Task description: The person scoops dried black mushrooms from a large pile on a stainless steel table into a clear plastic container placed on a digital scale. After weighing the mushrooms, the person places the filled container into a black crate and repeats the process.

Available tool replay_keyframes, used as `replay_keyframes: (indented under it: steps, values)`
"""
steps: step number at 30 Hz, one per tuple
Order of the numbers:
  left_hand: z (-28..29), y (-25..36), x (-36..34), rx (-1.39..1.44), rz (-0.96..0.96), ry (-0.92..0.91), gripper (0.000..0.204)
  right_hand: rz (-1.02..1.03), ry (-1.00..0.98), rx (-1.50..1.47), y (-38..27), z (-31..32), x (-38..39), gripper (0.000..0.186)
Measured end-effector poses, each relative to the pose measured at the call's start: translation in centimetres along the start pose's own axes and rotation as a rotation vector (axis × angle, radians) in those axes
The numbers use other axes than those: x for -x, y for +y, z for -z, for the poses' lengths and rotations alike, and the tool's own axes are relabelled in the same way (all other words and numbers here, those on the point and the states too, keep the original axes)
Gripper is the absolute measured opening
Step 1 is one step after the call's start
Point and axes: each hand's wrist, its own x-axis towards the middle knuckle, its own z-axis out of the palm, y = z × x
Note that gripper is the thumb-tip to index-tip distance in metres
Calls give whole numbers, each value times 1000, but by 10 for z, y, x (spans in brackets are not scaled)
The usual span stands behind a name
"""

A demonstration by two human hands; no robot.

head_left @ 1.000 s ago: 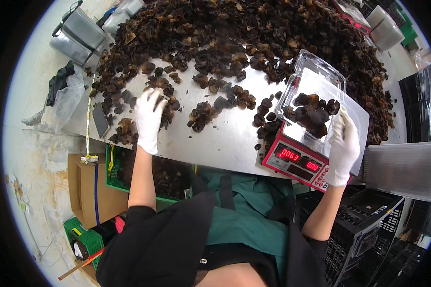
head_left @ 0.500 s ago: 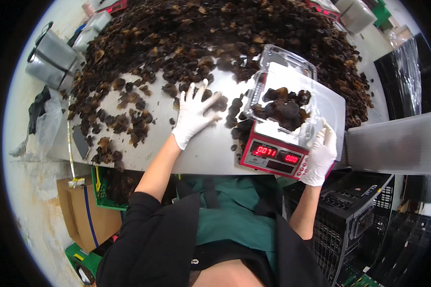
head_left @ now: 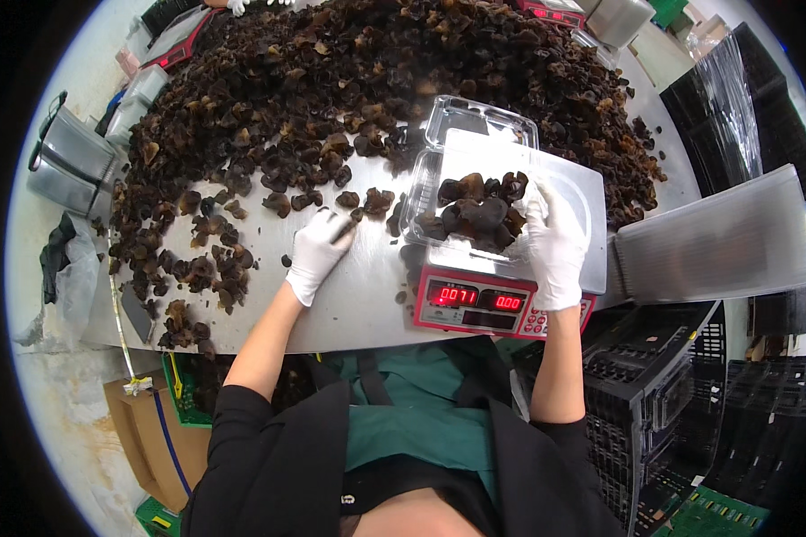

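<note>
My left hand (head_left: 320, 253), in a white glove, rests low over the steel table with its fingers curled in at a small dark wood ear mushroom (head_left: 356, 216). Under my right hand (head_left: 557, 243), also gloved, lies the right rim of a clear plastic clamshell box (head_left: 414, 208), its fingers and thumb closed there beside the mushrooms inside. Several dark brown wood ear mushrooms (head_left: 480, 211) fill part of the box. The box stands with its lid folded back on a red and silver digital scale (head_left: 475, 309), whose red display is lit. My right fingertips are partly hidden against the box.
A wide heap of wood ear mushrooms (head_left: 331, 72) covers the far table (head_left: 358, 309). Stacked clear plastic lids or boxes (head_left: 716, 237) stand right of the scale. Black crates (head_left: 636, 385) are below right, a cardboard box (head_left: 157, 438) below left. Another person's gloved hands (head_left: 238, 7) show at the far edge.
My left hand has gone from spread fingers to curled ones at a mushroom. My right hand has moved from the scale's right side up to the box's rim. The view has shifted.
</note>
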Motion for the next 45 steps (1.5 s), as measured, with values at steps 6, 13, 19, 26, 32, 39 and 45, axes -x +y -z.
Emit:
replay_keyframes:
  steps: [6,13,19,26,32,39,45]
  values:
    - [34,56,-80,401,130,186,19,163,-120,-87,11,-12,-4,29]
    - [-3,155,-128,343,-469,-151,40,-527,-353,-851,6,-10,-7,32]
    - [23,126,-119,418,-356,82,37,-25,-2,-193,8,8,1,39]
    - [-46,16,-40,-61,-62,-209,43,-334,105,-298,-10,16,23,27]
    - [-31,31,-20,27,-140,-438,29,-452,0,-407,-28,20,30,30]
    - [15,53,-93,422,139,287,18,-468,-143,-241,-17,3,29,35]
    - [30,148,-137,421,-141,-289,39,-379,-95,-351,-1,-10,30,34]
